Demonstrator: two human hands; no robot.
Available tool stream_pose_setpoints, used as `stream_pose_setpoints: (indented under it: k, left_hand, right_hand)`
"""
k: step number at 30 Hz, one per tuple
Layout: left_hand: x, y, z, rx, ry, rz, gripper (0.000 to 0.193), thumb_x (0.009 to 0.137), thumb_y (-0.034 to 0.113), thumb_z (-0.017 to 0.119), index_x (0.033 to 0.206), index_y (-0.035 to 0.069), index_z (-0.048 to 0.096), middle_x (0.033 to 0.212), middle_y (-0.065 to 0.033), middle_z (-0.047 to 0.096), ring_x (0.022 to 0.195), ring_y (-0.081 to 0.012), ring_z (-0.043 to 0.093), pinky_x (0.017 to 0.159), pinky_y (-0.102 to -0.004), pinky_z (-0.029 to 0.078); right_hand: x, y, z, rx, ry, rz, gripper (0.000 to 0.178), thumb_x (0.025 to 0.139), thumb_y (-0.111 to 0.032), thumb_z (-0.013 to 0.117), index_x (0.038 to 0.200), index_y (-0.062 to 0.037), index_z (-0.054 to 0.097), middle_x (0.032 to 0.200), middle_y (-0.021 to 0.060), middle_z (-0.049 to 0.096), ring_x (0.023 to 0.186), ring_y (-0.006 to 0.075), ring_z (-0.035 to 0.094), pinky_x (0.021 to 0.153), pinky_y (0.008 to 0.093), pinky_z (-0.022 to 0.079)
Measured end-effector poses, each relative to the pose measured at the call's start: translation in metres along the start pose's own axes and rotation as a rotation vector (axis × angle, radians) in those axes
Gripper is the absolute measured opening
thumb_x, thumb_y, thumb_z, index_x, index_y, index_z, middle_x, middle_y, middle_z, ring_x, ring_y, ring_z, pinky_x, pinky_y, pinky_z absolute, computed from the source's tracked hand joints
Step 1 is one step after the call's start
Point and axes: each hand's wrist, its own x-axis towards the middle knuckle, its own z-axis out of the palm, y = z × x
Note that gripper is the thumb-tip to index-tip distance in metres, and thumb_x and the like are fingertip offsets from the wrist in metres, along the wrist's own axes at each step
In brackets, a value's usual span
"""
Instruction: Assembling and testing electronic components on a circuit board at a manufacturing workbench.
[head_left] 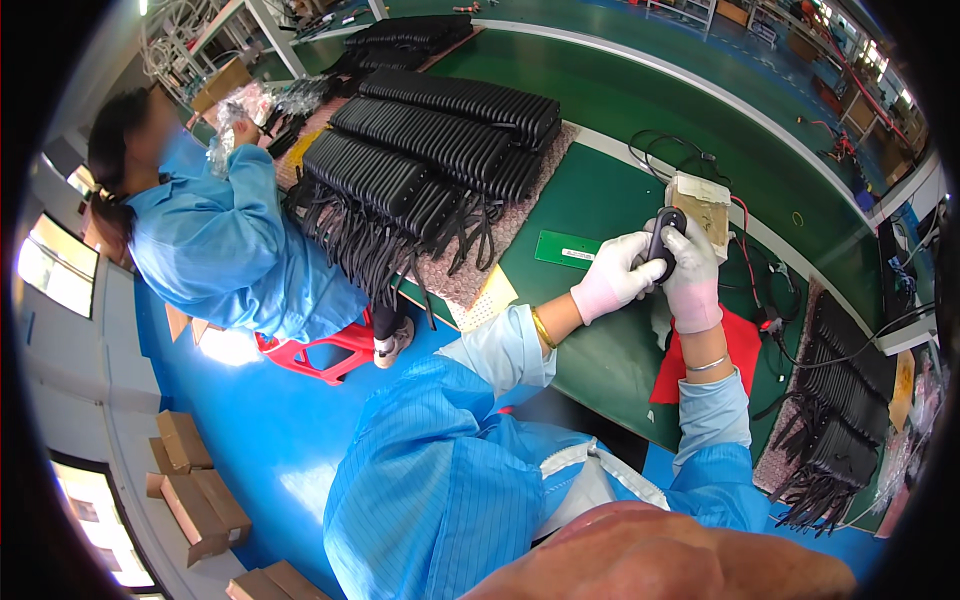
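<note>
In front of me, above the green bench mat [600, 350], both my gloved hands hold a slim black handheld device [663, 248] with a rounded end. My left hand [620, 272] grips its left side, fingers and thumb closed on it. Closed round the other side is my right hand [692, 275], which hides part of the device. White gloves with pinkish cuffs cover both hands. Just beyond stands a worn, pale box-shaped block [705, 205]. A green rectangular board [566, 249] with a white label lies left of my hands, and a red cloth [735, 352] lies under my right wrist.
Rows of black strapped devices [420, 150] fill bubble wrap at the left; more [835, 400] lie at the right. Cables [765, 310] run along the bench's right side. A co-worker in blue [215, 230] sits at left, handling clear plastic. Cardboard boxes [200, 505] stand on the floor.
</note>
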Motion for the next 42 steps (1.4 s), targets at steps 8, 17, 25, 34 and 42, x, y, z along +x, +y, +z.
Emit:
stream_pose_setpoints:
  k: [8,17,25,34,42]
  left_hand:
    - [-0.001,0.003,0.0,-0.007,-0.006,0.019,0.007,0.083,0.004,0.058,0.087,0.001,0.053,0.065,-0.007,0.058,0.048,-0.0127,0.052,0.044,-0.0239,0.043]
    - [-0.003,0.003,-0.003,0.029,-0.021,0.039,0.008,0.082,0.005,0.059,0.087,0.001,0.055,0.067,-0.0073,0.058,0.049,-0.015,0.052,0.047,-0.0266,0.043]
    - [-0.002,0.0,-0.001,0.247,0.012,0.291,0.013,0.078,0.009,0.061,0.086,0.001,0.056,0.072,-0.0097,0.057,0.058,-0.0243,0.053,0.056,-0.0348,0.044]
    - [-0.001,-0.003,-0.001,0.261,0.013,0.412,0.008,0.083,0.005,0.06,0.089,0.001,0.056,0.066,-0.0051,0.056,0.048,-0.013,0.051,0.046,-0.0255,0.044]
    - [-0.005,0.001,0.0,0.245,-0.004,0.283,0.011,0.079,0.009,0.061,0.084,0.001,0.056,0.072,-0.0105,0.057,0.057,-0.0248,0.052,0.056,-0.0352,0.044]
  right_hand:
    - [0.0,0.001,0.001,-0.048,0.021,-0.038,0.027,0.09,-0.007,0.047,0.112,0.0015,0.06,0.101,0.013,0.065,0.084,0.0176,0.058,0.074,0.0252,0.047]
    - [-0.001,-0.002,0.007,0.004,0.053,-0.039,0.026,0.094,-0.013,0.047,0.109,0.0027,0.06,0.097,0.013,0.066,0.079,0.0169,0.059,0.073,0.0252,0.048]
    - [-0.005,-0.004,0.012,-0.052,0.13,-0.123,0.027,0.098,-0.019,0.046,0.106,0.0028,0.06,0.091,0.0127,0.067,0.075,0.0164,0.059,0.072,0.0256,0.049]
    - [-0.014,-0.011,0.02,-0.135,0.199,-0.172,0.026,0.098,-0.019,0.047,0.105,0.0023,0.061,0.09,0.0129,0.067,0.076,0.0168,0.06,0.072,0.026,0.049]
    - [-0.017,-0.009,0.023,-0.132,0.237,-0.177,0.025,0.097,-0.017,0.049,0.106,0.0021,0.061,0.09,0.0127,0.067,0.076,0.017,0.06,0.072,0.0264,0.049]
